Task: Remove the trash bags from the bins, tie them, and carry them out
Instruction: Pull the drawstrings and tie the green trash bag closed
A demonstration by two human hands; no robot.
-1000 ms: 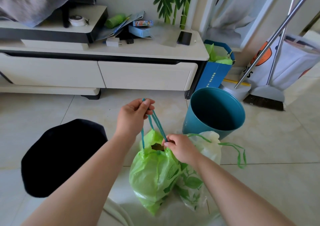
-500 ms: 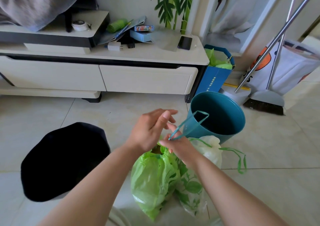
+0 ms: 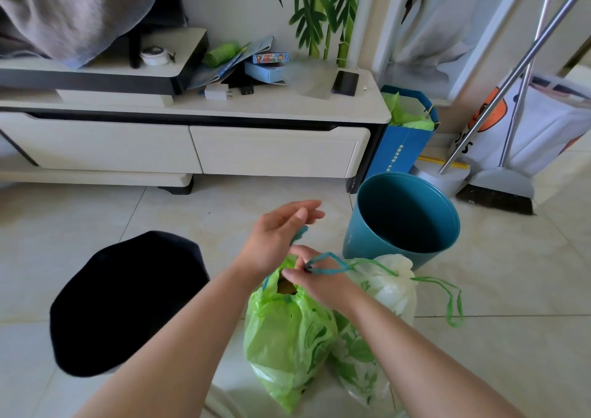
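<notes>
The green bag (image 3: 287,331), thin, crinkled, half-clear plastic, stands on the glossy tiles just in front of the round teal bin (image 3: 364,241), whose smooth wall tapers downward. Touching that bag's right side, also in front of the bin, slumps a white bag (image 3: 388,286) printed with green leaves. Its mouth is cinched and its green drawstring (image 3: 449,302) trails in a limp loop.

The right hand (image 3: 319,281) pinches the green bag's teal drawstring (image 3: 326,265) above the gathered, part-open mouth, and the flat ribbon loops toward the white bag. The left hand (image 3: 278,240) hovers left of the bin, fingers straight and loose, gripping nothing. A bit of ribbon shows beside its fingers.

Half a second earlier the loop stuck out stiffly toward the bin's rim. A second earlier the left hand pinched the strings, drawn upward.
</notes>
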